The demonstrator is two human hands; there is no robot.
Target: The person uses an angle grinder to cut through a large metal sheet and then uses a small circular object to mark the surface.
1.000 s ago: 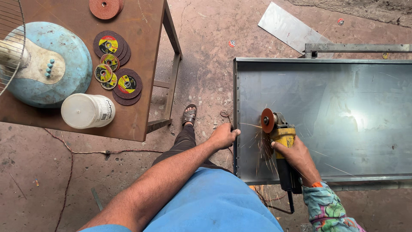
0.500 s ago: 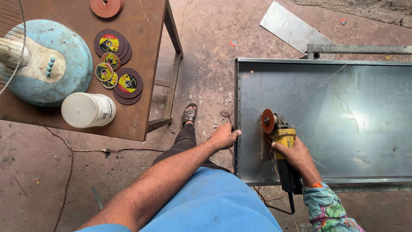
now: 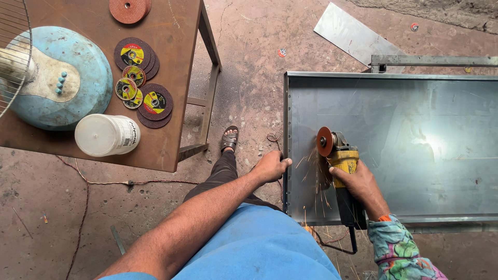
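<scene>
Gripping the near left edge of the large grey sheet-metal panel, the left hand has its fingers curled over the rim, most likely to keep the sheet from shifting or chattering on the floor. Further left stands the rusty brown metal worktop, carrying a pale blue round fan base with a wire guard at the frame's edge, a white plastic jar lying on its side, and a loose cluster of dark abrasive discs with yellow labels, within reach beside the person. A sandalled foot is planted on the stained concrete floor between worktop and panel.

Moving right, the yellow-bodied angle grinder lies over the panel near its left end, its reddish disc tilted on edge against the metal, and thin sparks streak down towards the person. The right hand, with a flowered sleeve at the wrist, is wrapped fully round the grinder's body just behind the head; that closed hold looks meant to steady the tool. A dark cord trails from its tail to the floor. Beyond the panel, a smaller bare sheet-metal offcut lies flat on the ground.
</scene>
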